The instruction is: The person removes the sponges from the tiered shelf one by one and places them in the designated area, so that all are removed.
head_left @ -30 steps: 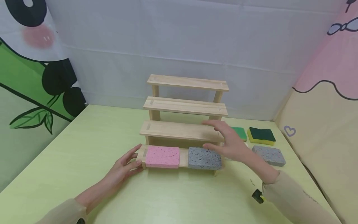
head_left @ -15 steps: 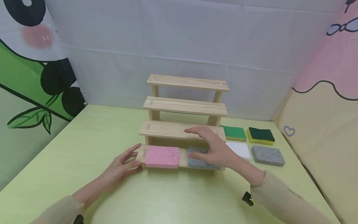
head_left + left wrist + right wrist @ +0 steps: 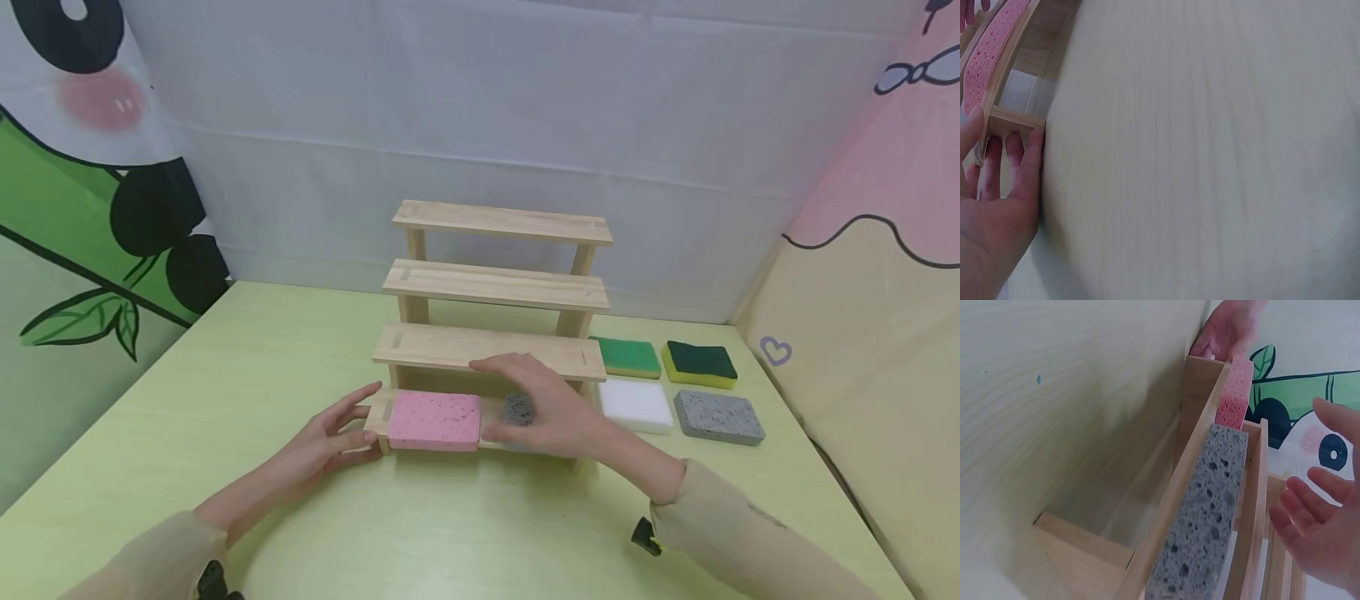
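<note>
A four-tier wooden shelf rack (image 3: pixel 491 346) stands on the table. Its lowest board carries a pink sponge (image 3: pixel 435 421) on the left and a speckled grey sponge (image 3: pixel 519 410) on the right. My left hand (image 3: pixel 318 450) holds the left end of that board; the left wrist view shows the thumb at the board's edge and fingers (image 3: pixel 1015 156) under the end, against the leg. My right hand (image 3: pixel 558 412) hovers over the grey sponge and hides most of it in the head view. In the right wrist view, its fingers (image 3: pixel 1304 512) are spread, apart from the sponge.
To the rack's right on the table lie a green-topped sponge (image 3: pixel 628 357), a yellow sponge with a dark green top (image 3: pixel 701 365), a white sponge block (image 3: pixel 637 407) and a second grey sponge (image 3: pixel 720 417). A white cloth wall (image 3: pixel 300 208) rises behind the rack.
My right hand has moved left across the grey sponge, covering more of it and revealing the white sponge block. My left hand has stayed at the rack's left end.
</note>
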Motion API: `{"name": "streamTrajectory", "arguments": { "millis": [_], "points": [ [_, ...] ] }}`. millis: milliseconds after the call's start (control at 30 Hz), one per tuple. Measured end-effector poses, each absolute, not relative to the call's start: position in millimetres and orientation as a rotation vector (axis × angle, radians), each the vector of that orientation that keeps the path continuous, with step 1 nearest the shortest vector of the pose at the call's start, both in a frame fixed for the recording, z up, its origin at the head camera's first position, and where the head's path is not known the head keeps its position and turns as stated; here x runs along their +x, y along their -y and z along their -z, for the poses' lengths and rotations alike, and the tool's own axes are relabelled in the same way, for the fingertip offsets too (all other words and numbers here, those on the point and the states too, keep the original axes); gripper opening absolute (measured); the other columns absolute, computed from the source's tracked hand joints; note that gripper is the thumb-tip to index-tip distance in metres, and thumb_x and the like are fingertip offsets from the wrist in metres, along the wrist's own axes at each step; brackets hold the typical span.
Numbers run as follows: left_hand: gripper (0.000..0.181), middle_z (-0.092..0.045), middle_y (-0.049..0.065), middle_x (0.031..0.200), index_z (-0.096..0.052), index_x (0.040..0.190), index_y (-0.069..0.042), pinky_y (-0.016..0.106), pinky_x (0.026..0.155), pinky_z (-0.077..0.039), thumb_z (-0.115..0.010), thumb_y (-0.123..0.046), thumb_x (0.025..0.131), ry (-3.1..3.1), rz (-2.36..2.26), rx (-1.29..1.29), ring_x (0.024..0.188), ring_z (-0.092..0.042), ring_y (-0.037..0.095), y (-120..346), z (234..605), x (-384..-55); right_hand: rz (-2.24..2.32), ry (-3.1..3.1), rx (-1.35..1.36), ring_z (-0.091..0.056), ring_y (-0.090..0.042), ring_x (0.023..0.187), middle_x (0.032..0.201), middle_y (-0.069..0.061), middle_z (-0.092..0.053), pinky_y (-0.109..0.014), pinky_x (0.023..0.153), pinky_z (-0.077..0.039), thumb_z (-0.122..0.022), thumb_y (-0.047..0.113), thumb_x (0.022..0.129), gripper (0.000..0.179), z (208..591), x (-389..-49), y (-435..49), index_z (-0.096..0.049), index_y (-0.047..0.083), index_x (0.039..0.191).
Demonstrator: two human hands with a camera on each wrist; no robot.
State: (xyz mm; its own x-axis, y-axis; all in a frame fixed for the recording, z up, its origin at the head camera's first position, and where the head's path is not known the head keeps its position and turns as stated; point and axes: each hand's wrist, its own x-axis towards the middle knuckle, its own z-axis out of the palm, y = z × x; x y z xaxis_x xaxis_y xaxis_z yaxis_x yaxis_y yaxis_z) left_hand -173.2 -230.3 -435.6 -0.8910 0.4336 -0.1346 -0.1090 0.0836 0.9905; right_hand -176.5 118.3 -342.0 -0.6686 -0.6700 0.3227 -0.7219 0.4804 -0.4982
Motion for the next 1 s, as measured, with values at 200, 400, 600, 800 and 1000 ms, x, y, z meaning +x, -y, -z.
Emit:
{"name": "streamTrajectory", "arguments": {
  "millis": [200, 400, 600, 800, 1000],
  "points": [
    [0.073, -0.047, 0.002, 0.135, -0.015, 0.159, -0.022, 0.036, 0.102, -0.056, -0.057, -0.013, 0.100, -1.951, -1.883, 0.317, 0.115, -0.062, 0.011, 230.5, 437.2, -172.9, -0.869, 2.706, 1.243, -0.044, -0.015, 0.138, 0.147, 0.007, -0.050, -0.042, 0.116, -0.042, -0.079, 0.034, 0.084, 0.073, 344.1, -175.8, -108.8, -0.044, 0.023, 0.148],
    [0.074, -0.047, 0.001, 0.135, -0.015, 0.159, -0.023, 0.037, 0.103, -0.055, -0.057, -0.013, 0.099, -1.934, -1.900, 0.308, 0.115, -0.062, 0.011, 229.9, 437.7, -171.8, -0.816, 2.723, 1.267, -0.044, -0.016, 0.139, 0.150, 0.006, -0.049, -0.039, 0.118, -0.040, -0.079, 0.034, 0.084, 0.075, 346.9, -177.9, -100.9, -0.044, 0.020, 0.148],
    [0.074, -0.046, 0.002, 0.135, -0.015, 0.159, -0.024, 0.037, 0.103, -0.055, -0.057, -0.012, 0.100, -1.927, -1.908, 0.310, 0.115, -0.062, 0.011, 229.5, 437.2, -171.1, -0.799, 2.764, 1.269, -0.044, -0.017, 0.141, 0.151, 0.004, -0.048, -0.039, 0.119, -0.039, -0.080, 0.033, 0.082, 0.077, 346.7, -178.8, -95.1, -0.044, 0.018, 0.149],
    [0.074, -0.044, 0.004, 0.136, -0.015, 0.160, -0.024, 0.036, 0.102, -0.055, -0.056, -0.012, 0.100, -1.928, -1.917, 0.318, 0.115, -0.062, 0.011, 229.1, 437.5, -170.6, -0.728, 2.827, 1.248, -0.044, -0.016, 0.141, 0.151, 0.005, -0.048, -0.037, 0.120, -0.038, -0.081, 0.033, 0.082, 0.078, 347.6, -179.9, -90.1, -0.044, 0.018, 0.149],
    [0.073, -0.043, 0.005, 0.136, -0.016, 0.160, -0.025, 0.034, 0.102, -0.056, -0.056, -0.013, 0.100, -1.937, -1.917, 0.324, 0.115, -0.062, 0.011, 229.6, 438.5, -169.7, -0.677, 2.872, 1.242, -0.042, -0.016, 0.143, 0.151, 0.005, -0.049, -0.035, 0.121, -0.036, -0.081, 0.034, 0.082, 0.078, 348.1, -182.0, -84.3, -0.045, 0.018, 0.149]
  ]
}}
